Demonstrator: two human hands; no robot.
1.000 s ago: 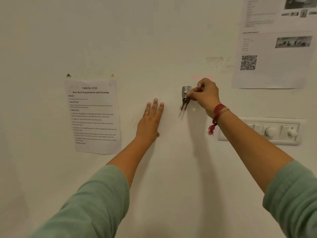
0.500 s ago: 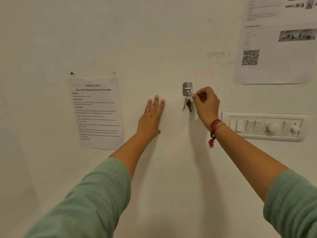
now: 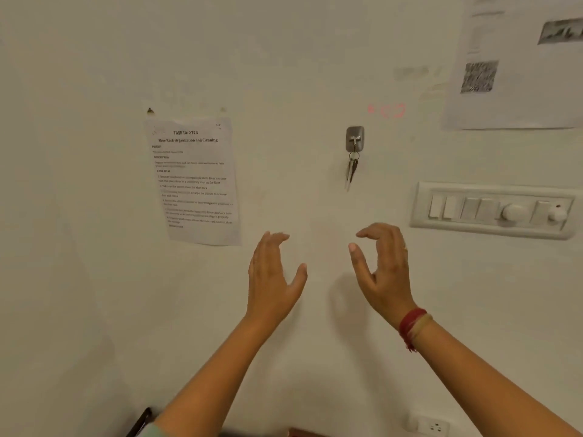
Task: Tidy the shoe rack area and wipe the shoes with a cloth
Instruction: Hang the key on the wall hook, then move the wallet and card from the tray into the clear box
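On the hook (image 3: 355,138) above, keys (image 3: 351,171) hang loose; your left hand (image 3: 273,279) and right hand (image 3: 383,272), fingers loosely curled and empty, could knock them off.

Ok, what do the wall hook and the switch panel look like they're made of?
Wall hook: probably brushed metal, going by its grey colour and dull sheen. Switch panel: likely glossy white plastic, judging by the soft highlights along its moulded, rounded edges.

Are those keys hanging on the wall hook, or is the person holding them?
On the hook. The keys dangle from it by their ring; the left hand and right hand are below, fingers loose, holding nothing.
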